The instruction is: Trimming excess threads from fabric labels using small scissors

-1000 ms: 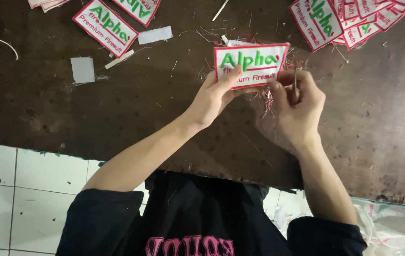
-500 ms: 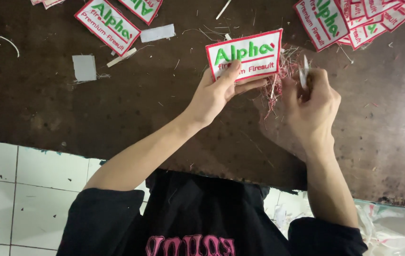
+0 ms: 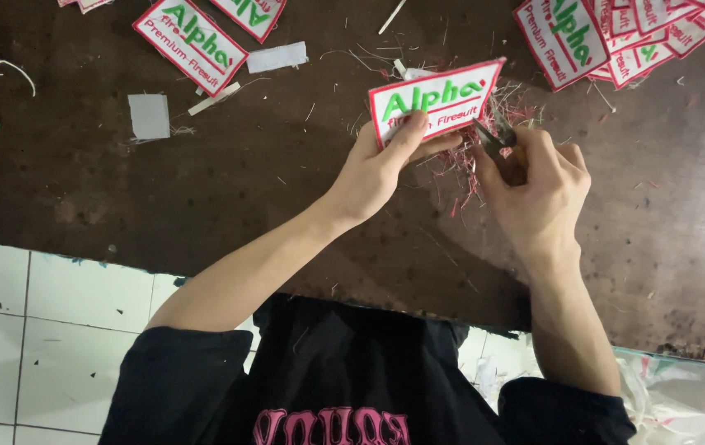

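One big dark brown counter (image 3: pixel 204 181) takes up most of the view, pretty scuffed. A pile of red-bordered embroidered patches (image 3: pixel 616 33) sits at the top right, two more patches (image 3: pixel 192 37) at the top left. Left hand (image 3: pixel 381 165) is pinching one white patch (image 3: pixel 439 99) by its lower edge, lifted a bit above the counter over a heap of red thread trimmings (image 3: pixel 484 140). Right hand (image 3: pixel 538 185) is closed around small thread snips (image 3: pixel 493 138), tips right at the patch's lower right corner.
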